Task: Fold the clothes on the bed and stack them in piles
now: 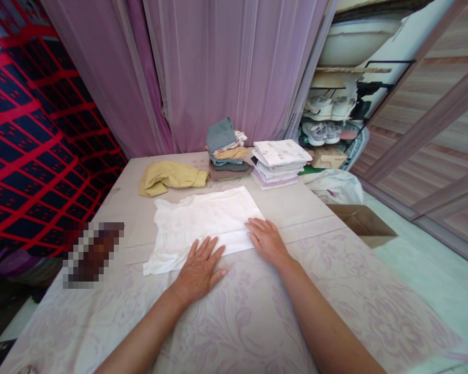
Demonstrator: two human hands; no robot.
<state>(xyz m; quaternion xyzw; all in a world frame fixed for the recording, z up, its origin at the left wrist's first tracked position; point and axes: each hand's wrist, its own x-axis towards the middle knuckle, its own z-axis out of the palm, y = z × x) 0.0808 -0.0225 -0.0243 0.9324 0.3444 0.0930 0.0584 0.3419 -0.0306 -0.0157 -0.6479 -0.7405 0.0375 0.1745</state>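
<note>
A white cloth garment (203,215) lies spread on the table, with a folded strip along its near edge. My left hand (200,267) rests flat on that near edge, fingers spread and pointing away from me. At the right end of the strip, my right hand (268,241) lies flat with its fingers extended over the cloth. Neither hand grips anything. Just beyond the white garment is a crumpled mustard-yellow garment (173,176).
Behind stand a stack of folded coloured clothes (228,150) and a stack of folded white and lilac cloths (278,161). A patterned cover drapes the table (335,285). An open cardboard box (362,223) and a shoe rack with shoes (320,109) are at the right; purple curtains (234,67) hang behind.
</note>
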